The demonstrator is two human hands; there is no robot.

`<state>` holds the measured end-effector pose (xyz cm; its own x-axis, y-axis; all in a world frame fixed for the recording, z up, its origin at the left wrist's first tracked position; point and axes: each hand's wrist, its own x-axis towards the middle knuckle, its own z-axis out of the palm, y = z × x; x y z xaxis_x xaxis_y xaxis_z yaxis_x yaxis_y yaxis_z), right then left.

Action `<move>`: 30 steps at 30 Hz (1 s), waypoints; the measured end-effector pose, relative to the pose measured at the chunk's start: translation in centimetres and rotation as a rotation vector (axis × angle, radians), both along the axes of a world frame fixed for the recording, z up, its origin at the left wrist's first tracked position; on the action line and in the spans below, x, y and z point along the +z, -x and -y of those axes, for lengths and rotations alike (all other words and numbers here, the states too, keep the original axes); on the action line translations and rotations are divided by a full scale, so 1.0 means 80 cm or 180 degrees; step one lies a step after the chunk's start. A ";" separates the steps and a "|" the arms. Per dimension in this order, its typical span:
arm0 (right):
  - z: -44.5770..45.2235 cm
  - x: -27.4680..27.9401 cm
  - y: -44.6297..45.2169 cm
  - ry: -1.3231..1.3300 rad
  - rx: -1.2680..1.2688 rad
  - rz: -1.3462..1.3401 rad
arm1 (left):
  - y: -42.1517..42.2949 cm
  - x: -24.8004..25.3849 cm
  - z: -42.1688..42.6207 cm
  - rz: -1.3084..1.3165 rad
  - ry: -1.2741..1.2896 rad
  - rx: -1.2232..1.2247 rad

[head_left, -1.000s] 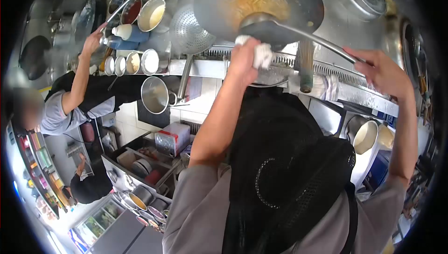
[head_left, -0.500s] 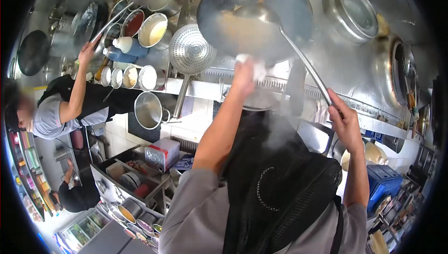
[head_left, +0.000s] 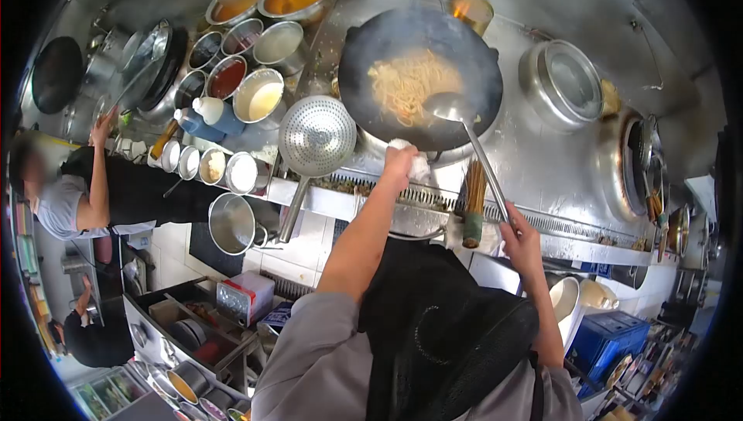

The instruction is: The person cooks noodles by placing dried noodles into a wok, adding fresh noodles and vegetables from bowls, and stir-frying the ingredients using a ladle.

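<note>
A dark wok point(head_left: 362, 115) holds pale noodles point(head_left: 410, 84), with a little steam rising from them. My left hand point(head_left: 399, 169) is closed around a folded white cloth point(head_left: 419, 167) at the wok's near edge; whether a handle lies under the cloth is hidden. In my right hand point(head_left: 523, 244) is the long metal handle of a ladle point(head_left: 481, 159). The ladle's bowl rests inside the wok at the right side of the noodles. Between my hands a bamboo wok brush point(head_left: 473, 208) with a green end leans on the counter edge.
A perforated strainer point(head_left: 316, 138) lies left of the wok. Sauce pots point(head_left: 261, 100), bottles point(head_left: 203, 121) and small cups point(head_left: 241, 172) crowd the left counter. A lidded steel pot point(head_left: 569, 84) stands right. A co-worker point(head_left: 85, 196) works at far left, with another person behind.
The steam has thinned, showing the noodles and brush clearly. The wok sits lower in view. My right hand and ladle have moved left and down; both hands keep their hold.
</note>
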<state>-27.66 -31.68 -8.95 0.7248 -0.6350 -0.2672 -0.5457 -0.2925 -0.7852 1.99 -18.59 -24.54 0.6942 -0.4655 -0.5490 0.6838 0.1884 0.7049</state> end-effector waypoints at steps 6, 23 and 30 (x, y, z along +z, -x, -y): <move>0.001 -0.043 -0.136 0.1315 0.1023 0.0072 | 0.014 0.013 -0.012 -0.0061 0.0069 0.0042; 0.049 0.109 -0.060 0.2225 0.2250 -0.1489 | 0.136 0.053 -0.112 0.1049 -0.0217 0.0054; 0.062 0.092 -0.061 0.2014 0.2060 -0.0935 | 0.121 0.093 -0.112 0.0422 0.0044 -0.0102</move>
<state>-22.75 -36.68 -1.59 0.9451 -0.2232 -0.2389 -0.2792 -0.9311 -0.2347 -7.66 -9.59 -17.10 0.7449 -0.4955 -0.4468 0.5907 0.1784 0.7869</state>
